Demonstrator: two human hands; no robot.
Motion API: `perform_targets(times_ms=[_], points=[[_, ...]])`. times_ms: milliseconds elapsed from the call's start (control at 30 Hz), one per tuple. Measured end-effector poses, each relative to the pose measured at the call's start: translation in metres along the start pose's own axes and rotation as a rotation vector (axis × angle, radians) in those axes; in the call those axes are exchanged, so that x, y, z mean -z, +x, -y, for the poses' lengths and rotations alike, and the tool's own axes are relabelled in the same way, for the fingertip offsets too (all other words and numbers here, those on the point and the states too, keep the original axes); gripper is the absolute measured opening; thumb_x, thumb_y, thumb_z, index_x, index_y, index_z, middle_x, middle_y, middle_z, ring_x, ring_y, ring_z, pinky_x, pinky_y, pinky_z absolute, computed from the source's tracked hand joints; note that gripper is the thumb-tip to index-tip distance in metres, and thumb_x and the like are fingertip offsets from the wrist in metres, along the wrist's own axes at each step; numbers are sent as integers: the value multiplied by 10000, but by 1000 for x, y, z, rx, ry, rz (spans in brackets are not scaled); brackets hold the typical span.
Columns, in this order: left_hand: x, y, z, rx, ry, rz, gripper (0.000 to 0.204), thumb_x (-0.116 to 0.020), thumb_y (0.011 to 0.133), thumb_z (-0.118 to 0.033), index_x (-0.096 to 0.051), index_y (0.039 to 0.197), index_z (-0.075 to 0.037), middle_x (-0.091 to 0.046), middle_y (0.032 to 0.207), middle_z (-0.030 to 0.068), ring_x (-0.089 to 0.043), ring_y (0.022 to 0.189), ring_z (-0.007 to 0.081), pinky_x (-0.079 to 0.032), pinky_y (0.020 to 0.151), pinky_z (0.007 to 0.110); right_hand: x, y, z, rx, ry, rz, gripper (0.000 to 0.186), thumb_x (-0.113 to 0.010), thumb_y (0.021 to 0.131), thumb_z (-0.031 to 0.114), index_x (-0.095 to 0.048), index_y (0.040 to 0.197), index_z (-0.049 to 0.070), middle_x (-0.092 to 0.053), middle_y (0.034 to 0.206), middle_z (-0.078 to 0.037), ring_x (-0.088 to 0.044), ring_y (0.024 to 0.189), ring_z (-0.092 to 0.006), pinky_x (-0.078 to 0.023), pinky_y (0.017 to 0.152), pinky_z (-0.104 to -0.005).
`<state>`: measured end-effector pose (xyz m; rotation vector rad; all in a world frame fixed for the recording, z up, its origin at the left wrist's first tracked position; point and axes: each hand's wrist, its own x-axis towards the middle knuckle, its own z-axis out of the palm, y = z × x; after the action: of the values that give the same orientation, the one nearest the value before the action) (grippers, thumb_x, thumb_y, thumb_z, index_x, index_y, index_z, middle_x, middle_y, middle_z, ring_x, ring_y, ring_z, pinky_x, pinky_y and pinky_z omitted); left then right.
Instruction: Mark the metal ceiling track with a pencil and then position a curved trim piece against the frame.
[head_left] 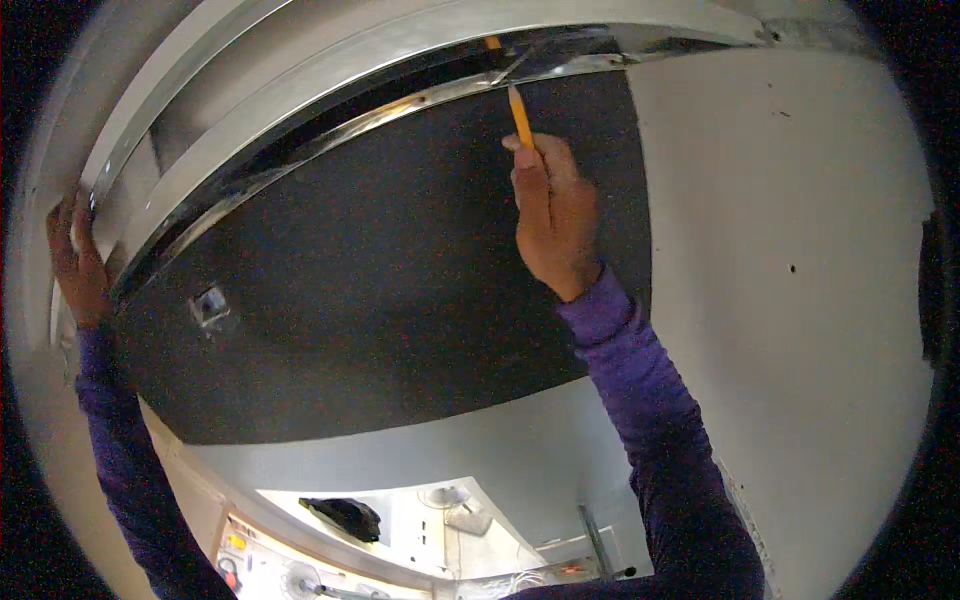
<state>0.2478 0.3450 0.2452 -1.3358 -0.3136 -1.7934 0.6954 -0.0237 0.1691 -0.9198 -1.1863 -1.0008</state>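
Observation:
My right hand [550, 210] grips a yellow pencil [520, 115], its pale tip raised against the lower edge of a shiny metal trim strip [410, 105] above a dark panel [420, 260]. A thin diagonal line shows on the strip near the tip. At the far left, my left hand [78, 255] has its fingers curled on the edge of the silvery metal rails [230, 120] overhead. Purple sleeves cover both forearms.
A pale wall or panel [780, 200] with small holes stands at right. A small metal fitting [210, 308] is on the dark panel. Below are a bright lit opening [400, 530] with a black object [340, 518], wires, and a vertical metal channel [595, 540].

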Motion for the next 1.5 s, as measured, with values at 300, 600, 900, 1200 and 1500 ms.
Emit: perform_targets(times_ms=[300, 600, 900, 1200, 1500], points=[[-92, 106, -27, -366, -116, -192, 676, -804, 760, -242, -563, 1374, -94, -539, 1407, 174, -491, 1306, 402, -426, 1102, 491, -75, -16, 99, -50, -210, 203, 336, -506, 1052, 302, -628, 1205, 29, -662, 833, -146, -650, 695, -255, -506, 643, -379], [-76, 15, 155, -220, -529, -67, 421, -531, 1034, -268, -551, 1376, -23, -509, 1407, 251, -504, 1296, 418, -403, 1108, 448, -368, -107, 158, -159, 14, 529, 387, -443, 1085, 322, -525, 1285, 0, -626, 830, -40, -528, 659, -74, -460, 606, -243], [-135, -111, 422, 209, -638, 153, 539, -478, 1061, -406, -520, 1400, 10, -552, 1395, 213, -514, 1302, 316, -373, 1123, 395, -675, -127, 218, -226, -38, 681, 297, -510, 1061, 285, -557, 1190, 21, -702, 933, -125, -698, 852, -214, -545, 746, -369], [-228, -174, 538, 181, -846, 101, 579, -465, 1049, -506, -581, 1272, 15, -616, 1188, 163, -563, 1141, 257, -418, 1030, 368, -884, -105, 224, 48, -12, 494, 310, -524, 1047, 292, -597, 1160, 12, -740, 919, -113, -712, 765, -245, -580, 669, -384], [-246, -187, 618, 85, -920, 329, 521, -461, 1045, -464, -630, 1103, 26, -607, 1052, 189, -583, 992, 287, -454, 916, 409, -983, -104, 199, 31, 48, 440, 424, -452, 1061, 363, -583, 1228, -3, -744, 935, -135, -644, 569, -169, -523, 529, -312]])
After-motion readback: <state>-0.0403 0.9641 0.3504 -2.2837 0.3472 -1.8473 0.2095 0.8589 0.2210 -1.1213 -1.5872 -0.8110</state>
